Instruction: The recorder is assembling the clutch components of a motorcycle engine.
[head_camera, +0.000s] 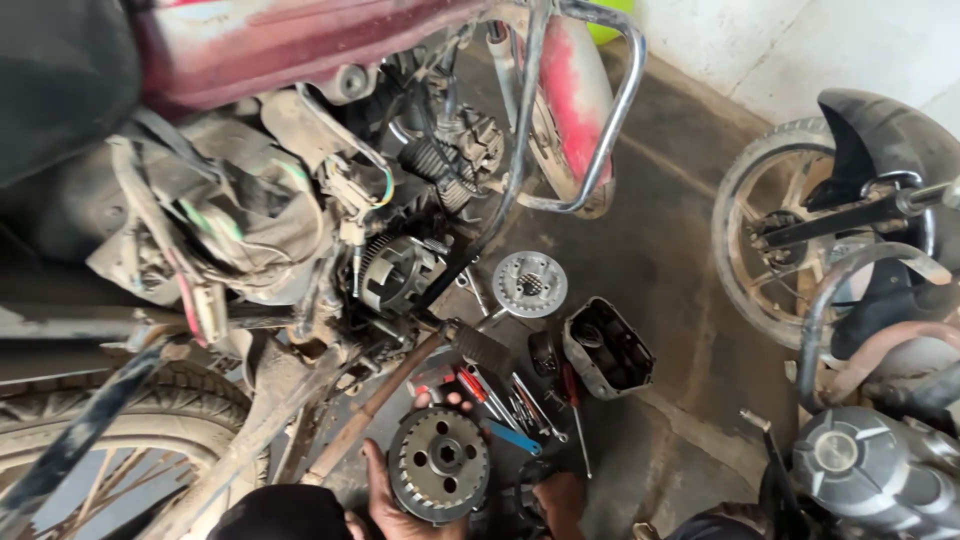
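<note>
- Left hand (385, 500) was cupped under a round toothed clutch hub (438, 463), palm up, fingers curled round its rim with a couple of fingertips (428, 399) poking out over the top edge. So it was wrapped around the hub, not spread flat.
- The hub sat low in the view, just above the floor, right below the open engine side of the red motorcycle (300, 40). Grey metal, ring of holes in the face, gear teeth all the way round.
- Right hand (560, 500) was down at the bottom edge beside the hub, closed around something dark. Honestly couldn't tell what that thing was, too murky, but the fingers looked curled tight rather than open.
- Up on the engine, the clutch basket (398, 275) was exposed with the cover off, with wires and grime all around it.
- On the concrete floor (660, 270) near the bike lay a round pressure plate (530, 284), shiny with small holes, and just right of it a dark engine cover (608, 347) lying open side up.
- Between those and the hub was a scatter of tools: red-handled screwdrivers (474, 385), a blue-handled one (515, 437), plus some thin metal bits I couldn't make out.
- A chrome crash guard (612, 120) looped off the red bike's side.
- Over on the right stood a second motorcycle, with its front wheel (770, 240) and black mudguard (880, 130) showing, well apart from the hands.
- The red bike's tyre (130, 400) filled the lower left corner.
</note>
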